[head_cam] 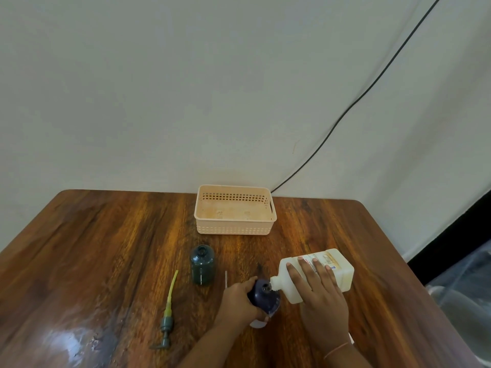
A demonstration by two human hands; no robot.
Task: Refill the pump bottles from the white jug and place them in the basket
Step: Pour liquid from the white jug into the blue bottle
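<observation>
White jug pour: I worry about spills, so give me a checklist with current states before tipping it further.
1. Jug mouth meets bottle neck: ok, the white jug spout sits at the dark blue bottle opening.
2. Bottle steadied: ok, the left hand wraps it.
3. Jug gripped: ok, the right hand lies across its side.
4. Fill level in the blue bottle: cannot tell, the wall is dark.
5. Green bottle clear of the pour: ok, it stands apart, open.
6. Basket ready: ok, nothing in it yet.
</observation>
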